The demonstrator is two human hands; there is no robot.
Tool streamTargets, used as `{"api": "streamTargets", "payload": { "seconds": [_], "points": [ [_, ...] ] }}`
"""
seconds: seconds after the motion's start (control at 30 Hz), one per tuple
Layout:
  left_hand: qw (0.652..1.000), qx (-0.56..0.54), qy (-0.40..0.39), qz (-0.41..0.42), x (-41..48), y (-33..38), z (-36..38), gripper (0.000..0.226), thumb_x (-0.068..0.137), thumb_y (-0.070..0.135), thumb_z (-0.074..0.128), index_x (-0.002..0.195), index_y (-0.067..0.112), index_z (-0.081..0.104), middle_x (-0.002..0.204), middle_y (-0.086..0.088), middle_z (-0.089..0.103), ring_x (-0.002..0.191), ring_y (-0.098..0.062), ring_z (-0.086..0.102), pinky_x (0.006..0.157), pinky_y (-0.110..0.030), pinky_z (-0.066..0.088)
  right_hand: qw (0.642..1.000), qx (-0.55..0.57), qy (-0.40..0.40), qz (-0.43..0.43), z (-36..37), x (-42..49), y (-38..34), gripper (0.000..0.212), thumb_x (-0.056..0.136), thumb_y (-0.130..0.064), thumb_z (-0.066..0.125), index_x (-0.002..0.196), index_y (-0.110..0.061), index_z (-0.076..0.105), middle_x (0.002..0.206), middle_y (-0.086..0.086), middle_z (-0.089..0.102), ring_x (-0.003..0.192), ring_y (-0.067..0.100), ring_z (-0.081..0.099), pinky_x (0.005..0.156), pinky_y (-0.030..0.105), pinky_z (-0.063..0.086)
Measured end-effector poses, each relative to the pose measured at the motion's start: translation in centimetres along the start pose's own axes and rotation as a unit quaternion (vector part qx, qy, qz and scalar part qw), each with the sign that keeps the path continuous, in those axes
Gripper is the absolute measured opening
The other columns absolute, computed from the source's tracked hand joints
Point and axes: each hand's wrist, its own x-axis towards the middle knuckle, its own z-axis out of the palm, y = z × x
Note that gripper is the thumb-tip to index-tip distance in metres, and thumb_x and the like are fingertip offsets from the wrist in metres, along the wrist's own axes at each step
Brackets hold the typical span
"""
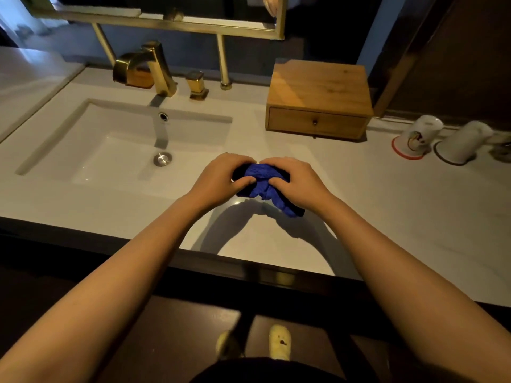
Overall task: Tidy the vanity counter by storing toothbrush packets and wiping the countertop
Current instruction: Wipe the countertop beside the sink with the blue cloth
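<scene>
A bunched blue cloth (264, 185) is held between both hands just above the white countertop (387, 205), to the right of the sink. My left hand (221, 178) grips its left side. My right hand (297, 183) grips its right side, and a tail of cloth hangs down below that hand. A wooden box with one small drawer (318, 124) stands at the back of the counter; the drawer is closed. No toothbrush packets are in view.
A white sink basin (116, 145) with a gold faucet (149, 67) and gold handle (197, 85) lies to the left. Two white cups (414, 136) (461, 143) stand upside down at the far right. A gold-framed mirror (171, 20) hangs behind.
</scene>
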Motion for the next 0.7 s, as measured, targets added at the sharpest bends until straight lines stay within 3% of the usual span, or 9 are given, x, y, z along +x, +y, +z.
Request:
{"api": "streamTargets", "payload": {
  "seconds": [0.2,0.37,0.47,0.57,0.7],
  "points": [
    [1.000,-0.014,-0.003,-0.024,0.2,1.5,2.9,0.039,0.088,0.023,0.059,0.125,0.012,0.057,0.120,-0.009,0.065,0.108,-0.023,0.056,0.089,-0.025,0.037,0.998,-0.035,0.029,0.034,-0.6,-1.1,3.3,0.032,0.089,-0.015,0.051,0.119,-0.019,0.061,0.114,0.006,0.064,0.099,0.022,0.057,0.079,0.023,0.038],
    [0.998,-0.015,0.015,-0.062,-0.6,1.8,5.6,0.040,0.089,0.015,0.057,0.129,0.013,0.054,0.130,-0.008,0.060,0.122,-0.024,0.051,0.101,-0.027,0.034,0.996,-0.058,0.038,0.060,0.3,-2.5,5.0,0.024,0.088,-0.016,0.052,0.110,-0.015,0.061,0.108,0.005,0.063,0.085,0.017,0.055,0.071,0.024,0.039],
    [0.994,-0.017,0.054,-0.096,-1.4,1.7,6.2,0.037,0.092,0.016,0.054,0.128,0.013,0.055,0.131,-0.007,0.059,0.124,-0.023,0.050,0.102,-0.025,0.032,0.991,-0.050,0.088,0.092,0.9,-3.7,5.9,0.017,0.086,-0.019,0.053,0.100,-0.011,0.057,0.100,0.004,0.061,0.080,0.018,0.054,0.066,0.028,0.041],
    [0.983,-0.006,0.109,-0.148,-2.9,0.2,5.9,0.035,0.092,0.014,0.051,0.126,0.010,0.056,0.130,-0.009,0.059,0.124,-0.024,0.050,0.101,-0.026,0.033,0.971,-0.104,0.163,0.139,1.6,-4.5,6.9,0.022,0.086,-0.020,0.055,0.102,-0.005,0.052,0.107,0.010,0.055,0.098,0.024,0.050,0.080,0.034,0.046],
    [0.959,0.034,0.145,-0.241,-5.5,-2.8,5.6,0.040,0.094,0.017,0.048,0.132,0.006,0.049,0.133,-0.015,0.055,0.126,-0.030,0.046,0.103,-0.037,0.035,0.971,-0.089,0.134,0.177,3.1,-4.8,8.0,0.046,0.087,-0.004,0.054,0.130,-0.004,0.039,0.150,0.011,0.026,0.134,0.026,0.030,0.109,0.040,0.036]
  ]
}}
